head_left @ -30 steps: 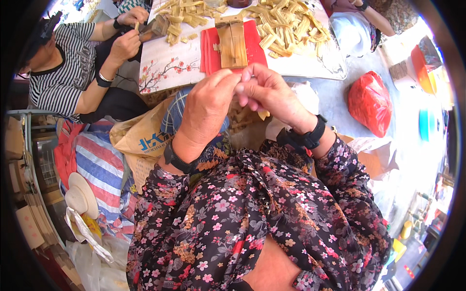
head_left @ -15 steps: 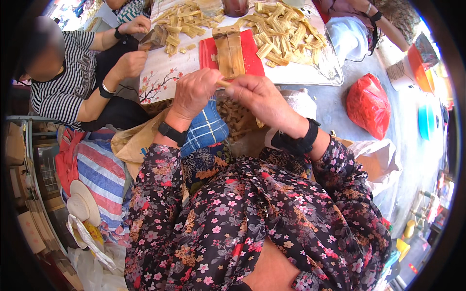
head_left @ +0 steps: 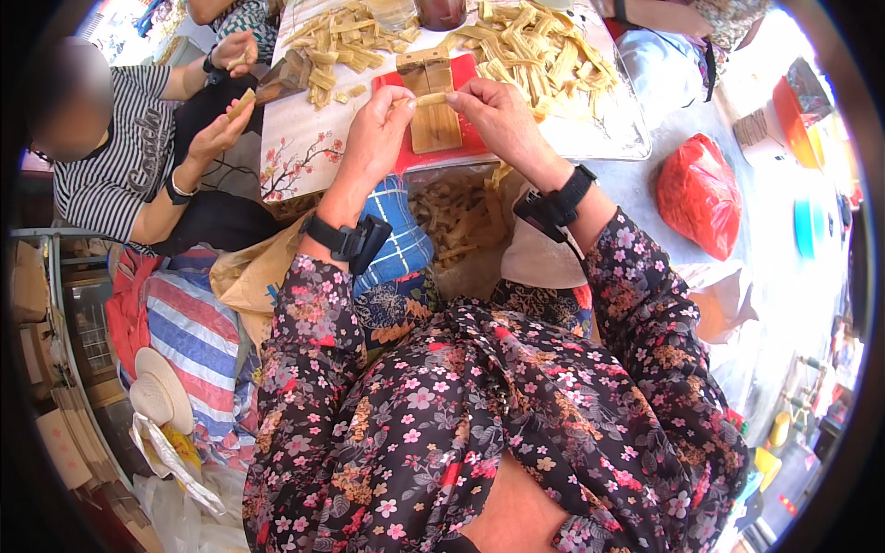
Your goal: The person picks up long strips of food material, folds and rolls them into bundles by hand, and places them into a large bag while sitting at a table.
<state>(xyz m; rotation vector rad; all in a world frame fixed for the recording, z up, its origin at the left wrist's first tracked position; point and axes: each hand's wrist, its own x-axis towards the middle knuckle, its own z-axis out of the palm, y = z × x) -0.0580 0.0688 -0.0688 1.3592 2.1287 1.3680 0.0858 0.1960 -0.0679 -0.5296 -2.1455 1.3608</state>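
Observation:
Between my two hands a pale yellow, dried-looking strip (head_left: 430, 99) is stretched sideways. My left hand (head_left: 381, 129) pinches its left end, and my right hand (head_left: 501, 115) pinches the right end. Right beneath lies a wooden board (head_left: 435, 134) with a raised block at its far end, though I cannot tell whether the strip touches it. Under the board is a red mat (head_left: 471, 138). Loose strips of the same kind form a pile (head_left: 544, 51) at the far right of the table and a smaller pile (head_left: 336, 51) at the far left.
The table (head_left: 304, 138) has a raised rim. At the left a person (head_left: 115, 138) in stripes holds strip pieces in both hands, near a wide blade (head_left: 281, 76). A dark-red container (head_left: 441, 13) stands far back. More pieces (head_left: 452, 221) lie below the table edge; a red bag (head_left: 699, 198) sits right.
My hands have moved apart and slightly forward over the board, showing more of the strip. The person at the left has turned both hands palm up, with pieces in them.

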